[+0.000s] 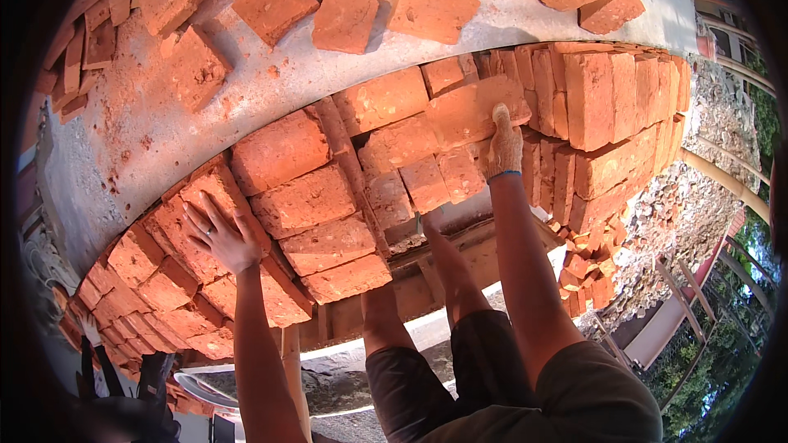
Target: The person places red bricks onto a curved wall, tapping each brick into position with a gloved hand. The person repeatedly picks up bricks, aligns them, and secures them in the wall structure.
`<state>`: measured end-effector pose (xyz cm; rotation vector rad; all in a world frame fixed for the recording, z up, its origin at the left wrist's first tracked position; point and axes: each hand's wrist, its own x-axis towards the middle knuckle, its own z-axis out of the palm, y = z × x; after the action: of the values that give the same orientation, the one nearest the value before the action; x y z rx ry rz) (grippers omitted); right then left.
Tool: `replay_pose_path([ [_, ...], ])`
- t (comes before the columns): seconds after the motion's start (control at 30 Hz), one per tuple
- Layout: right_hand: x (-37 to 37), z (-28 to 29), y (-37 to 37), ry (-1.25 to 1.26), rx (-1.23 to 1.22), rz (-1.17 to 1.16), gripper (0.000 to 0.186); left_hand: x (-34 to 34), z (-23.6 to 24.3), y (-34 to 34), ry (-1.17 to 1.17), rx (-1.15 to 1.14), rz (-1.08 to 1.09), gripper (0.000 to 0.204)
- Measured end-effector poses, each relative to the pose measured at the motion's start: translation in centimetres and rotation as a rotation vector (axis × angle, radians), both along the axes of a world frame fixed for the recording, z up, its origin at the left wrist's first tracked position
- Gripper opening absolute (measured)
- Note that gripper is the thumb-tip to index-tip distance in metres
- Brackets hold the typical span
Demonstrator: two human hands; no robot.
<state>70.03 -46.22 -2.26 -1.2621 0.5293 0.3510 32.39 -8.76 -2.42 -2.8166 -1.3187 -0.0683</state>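
Note:
My bare left hand, with a ring on one finger, lies with fingers spread on the face of a red-orange brick in a long curved stack. My right hand, in a beige knitted glove, grips a brick at the upper middle of the stack, thumb on its face; the fingers behind it are hidden. More bricks lie in rows between my hands, and upright ones stand to the right of the glove.
A concrete ledge with loose bricks runs behind the stack. A rubble heap, broken bricks and bamboo poles are at the right. Another person's hand is at the lower left. My legs are below the stack.

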Motion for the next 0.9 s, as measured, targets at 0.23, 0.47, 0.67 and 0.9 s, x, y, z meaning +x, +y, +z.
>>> replay_pose_path([
  [0.23,5.1,-10.8,-1.5,0.114,0.421,-0.11,0.021,-0.3,-0.2,0.4,0.017,-0.026,0.01,0.079],
  [0.47,6.1,-11.4,-0.4,0.172,0.404,-0.04,0.029,-0.6,-0.2,0.5,-0.002,-0.037,0.007,0.08],
  [0.67,8.0,-8.3,-1.6,0.464,-0.072,0.367,0.056,-0.1,-0.2,0.5,-0.01,-0.013,0.011,0.08],
  [0.9,9.6,-9.0,-2.9,0.391,-0.374,0.707,0.065,-0.3,0.0,0.5,-0.033,-0.026,-0.002,0.079],
])
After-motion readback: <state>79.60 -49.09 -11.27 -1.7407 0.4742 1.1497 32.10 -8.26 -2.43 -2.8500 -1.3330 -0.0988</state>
